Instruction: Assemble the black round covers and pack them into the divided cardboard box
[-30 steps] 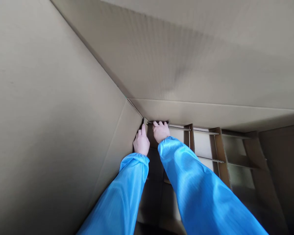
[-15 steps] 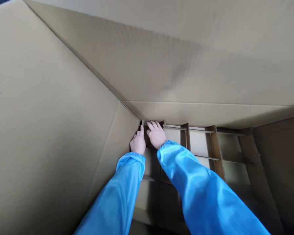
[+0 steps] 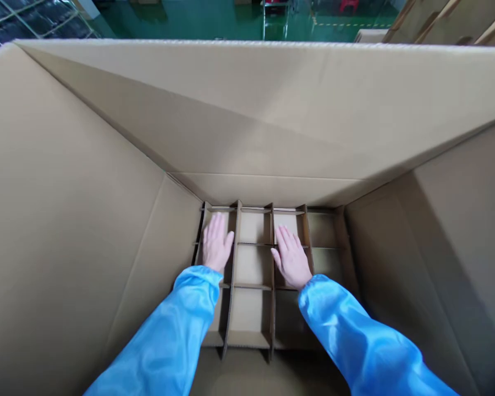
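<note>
A cardboard divider grid (image 3: 273,264) of crossed strips lies at the bottom of a deep cardboard box (image 3: 247,132). My left hand (image 3: 217,242) is over the grid's left column near the far corner, palm down, fingers stretched out and thumb apart. Over the third column from the left is my right hand (image 3: 291,256), also flat with the fingers extended and the thumb beside a divider strip. Neither hand grips anything. Whether the palms press on the strips beneath them is hidden. Blue sleeves cover both forearms.
Tall box walls rise on the left (image 3: 86,198), far side and right (image 3: 429,242). Bare box floor (image 3: 231,374) shows in front of the grid. Beyond the far rim lie a green floor (image 3: 214,22), a red stool (image 3: 348,5) and more cardboard (image 3: 449,22) at upper right.
Both hands have left the far left corner and spread apart. The right hand has moved right across the grid, and the left fingers have straightened. The view now reaches over the far rim.
</note>
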### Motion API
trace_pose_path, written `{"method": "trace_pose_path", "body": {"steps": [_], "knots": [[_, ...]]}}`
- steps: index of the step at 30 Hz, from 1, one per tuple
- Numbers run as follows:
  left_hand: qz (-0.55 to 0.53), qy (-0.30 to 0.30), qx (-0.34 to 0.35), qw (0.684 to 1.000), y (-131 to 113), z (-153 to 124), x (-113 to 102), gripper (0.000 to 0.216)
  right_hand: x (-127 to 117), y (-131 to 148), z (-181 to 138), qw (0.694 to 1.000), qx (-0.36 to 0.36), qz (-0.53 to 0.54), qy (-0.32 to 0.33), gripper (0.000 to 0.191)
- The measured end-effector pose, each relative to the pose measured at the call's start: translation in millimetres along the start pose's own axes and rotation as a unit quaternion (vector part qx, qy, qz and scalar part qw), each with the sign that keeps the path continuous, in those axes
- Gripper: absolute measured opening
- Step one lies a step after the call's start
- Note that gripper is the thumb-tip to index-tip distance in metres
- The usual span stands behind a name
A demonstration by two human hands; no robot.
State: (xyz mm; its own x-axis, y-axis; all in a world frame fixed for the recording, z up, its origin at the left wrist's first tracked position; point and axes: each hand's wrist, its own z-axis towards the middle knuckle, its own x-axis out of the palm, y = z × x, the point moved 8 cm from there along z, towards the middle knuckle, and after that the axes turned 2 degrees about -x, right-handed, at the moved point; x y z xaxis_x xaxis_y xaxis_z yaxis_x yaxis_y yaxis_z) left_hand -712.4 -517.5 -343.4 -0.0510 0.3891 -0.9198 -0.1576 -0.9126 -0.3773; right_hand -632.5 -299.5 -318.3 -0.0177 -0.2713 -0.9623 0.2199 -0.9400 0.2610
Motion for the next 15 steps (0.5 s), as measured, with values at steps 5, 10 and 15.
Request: {"method": "trace_pose_path", "body": {"steps": [5,10,15], "knots": [[0.051,0.141,0.038,0.988,-32.2,-19.3,42.8,0.060,50.1,-11.7,-6.3,0.998,-0.023,-0.027,0.059,0.058],[0.071,0.188,0.020,0.979,-32.6,-18.4,41.4,0.069,47.0,-17.4,-8.4,0.997,-0.004,-0.024,0.078,0.061],[0.051,0.212,-0.059,0.974,-22.5,-59.0,16.7,0.066,13.3,-30.7,-52.9,0.993,0.021,-0.056,0.105,0.062]]}}
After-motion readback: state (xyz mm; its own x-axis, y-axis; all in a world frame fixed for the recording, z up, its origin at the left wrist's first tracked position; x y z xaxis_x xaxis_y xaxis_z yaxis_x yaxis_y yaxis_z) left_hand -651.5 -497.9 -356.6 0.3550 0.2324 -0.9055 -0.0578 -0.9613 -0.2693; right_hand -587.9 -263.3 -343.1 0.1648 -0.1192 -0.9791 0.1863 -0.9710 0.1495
